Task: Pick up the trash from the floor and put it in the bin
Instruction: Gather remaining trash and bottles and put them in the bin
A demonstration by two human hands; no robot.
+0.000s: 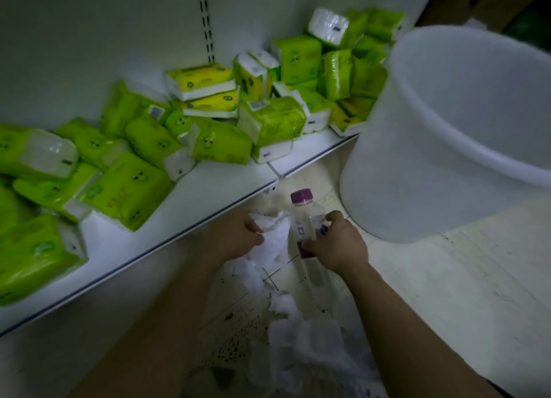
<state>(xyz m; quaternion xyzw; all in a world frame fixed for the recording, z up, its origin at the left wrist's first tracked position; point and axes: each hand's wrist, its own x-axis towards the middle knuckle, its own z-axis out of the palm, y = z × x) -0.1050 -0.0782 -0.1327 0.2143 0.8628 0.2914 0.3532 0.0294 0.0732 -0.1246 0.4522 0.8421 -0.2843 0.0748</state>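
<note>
My right hand (337, 242) grips a clear plastic bottle (308, 215) with a purple cap, held just above the floor. A second purple-capped bottle (313, 271) lies under that hand. My left hand (238, 238) pinches a crumpled white tissue (275, 239) beside the bottle. More crumpled white tissue and thin plastic (301, 338) lie on the floor nearer to me. The white plastic bin (441, 147) stands on the floor to the right of my hands, tilted in view, with its open mouth facing up.
A low white shelf (190, 206) runs along the left, piled with several green and yellow tissue packs (134, 188). Its front edge lies close to my left hand. The pale speckled floor (462, 293) spreads out to the right in front of the bin.
</note>
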